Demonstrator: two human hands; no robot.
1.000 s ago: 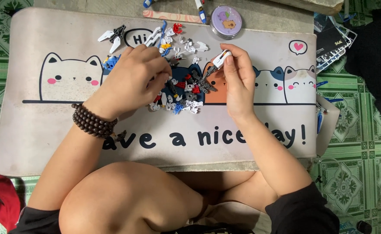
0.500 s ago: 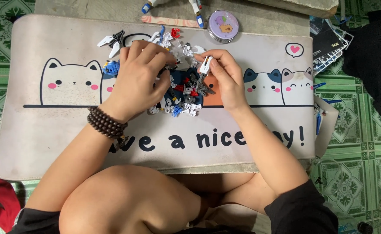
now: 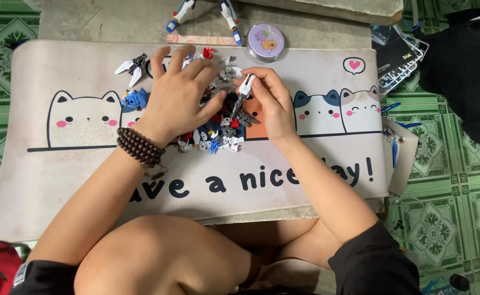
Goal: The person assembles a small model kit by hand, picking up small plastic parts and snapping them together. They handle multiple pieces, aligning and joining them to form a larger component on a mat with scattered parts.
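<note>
While sorting through a heap of small model-kit parts [image 3: 218, 128] at the centre of the cat-print mat [image 3: 60, 180], picking one piece out.
Right hand [image 3: 270, 106] pinched shut on a small white part [image 3: 246, 86] just above the heap; left hand [image 3: 182, 98] spread flat, fingers loosely open, resting on the heap's left side and gripping nothing visible. Next likely calls for finding a mating piece among the loose parts. Round lilac tin [image 3: 265, 42] near the upper middle of the frame.
</note>
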